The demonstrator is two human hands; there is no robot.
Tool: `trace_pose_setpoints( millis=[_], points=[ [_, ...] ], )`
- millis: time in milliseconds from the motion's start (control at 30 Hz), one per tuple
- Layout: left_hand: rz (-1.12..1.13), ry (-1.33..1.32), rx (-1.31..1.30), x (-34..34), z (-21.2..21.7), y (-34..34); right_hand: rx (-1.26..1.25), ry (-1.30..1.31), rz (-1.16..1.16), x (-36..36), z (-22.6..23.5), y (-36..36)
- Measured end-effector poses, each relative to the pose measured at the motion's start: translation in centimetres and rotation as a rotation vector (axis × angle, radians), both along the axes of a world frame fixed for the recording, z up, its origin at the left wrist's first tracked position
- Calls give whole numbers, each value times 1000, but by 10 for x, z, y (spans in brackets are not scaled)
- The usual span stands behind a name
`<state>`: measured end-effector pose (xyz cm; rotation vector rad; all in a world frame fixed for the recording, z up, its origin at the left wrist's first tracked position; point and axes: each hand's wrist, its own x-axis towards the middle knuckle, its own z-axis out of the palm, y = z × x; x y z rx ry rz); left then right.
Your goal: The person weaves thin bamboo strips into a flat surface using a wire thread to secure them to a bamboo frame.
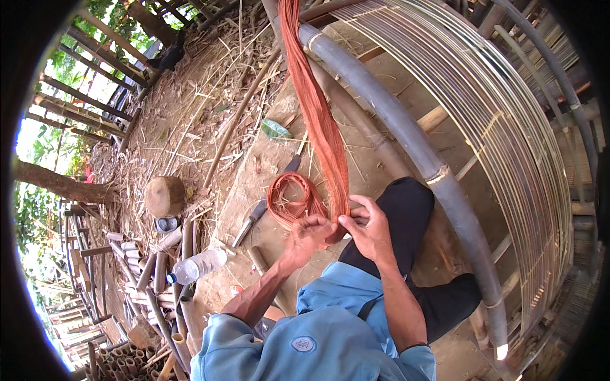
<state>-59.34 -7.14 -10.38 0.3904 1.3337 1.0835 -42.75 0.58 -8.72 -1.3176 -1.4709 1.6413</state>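
Observation:
A long orange-red band of gathered, fibrous or mesh-like material runs from the top of the view down to my lap. Its near end is between my hands. My left hand is closed on the left side of this end, fingers curled. On the right edge, my right hand pinches it between thumb and fingers. A loose roll of the same orange-red material lies on the ground just beyond my left hand. Beside the roll is a tool with a dark handle and a pale metal end.
A dark bamboo pole and a frame of thin bamboo strips curve along my right. Left of me are a clear plastic bottle, a cut log and several bamboo pieces. A green leaf lies ahead.

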Motion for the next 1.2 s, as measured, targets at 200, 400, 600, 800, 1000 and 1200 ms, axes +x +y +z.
trace_pose_setpoints(
  millis=[200, 400, 600, 800, 1000, 1200],
  points=[
    [51, -175, -18, -17, 15, 18, -91, 22, -15, 6, 4, -6],
    [62, -70, -7, -19, 0, 32, -60, -26, 22, 5, 10, -7],
    [118, -75, 41, -31, 7, 28, -80, 31, -35, 7, 2, -6],
    [123, -79, 63, -40, 6, 22, -78, 32, -30, 5, 6, -4],
    [123, -85, 44, -41, 9, 23, -83, 55, -33, 7, 2, -4],
    [170, -99, 53, -41, 6, 20, -77, 77, -39, 7, -1, -4]
  ],
)
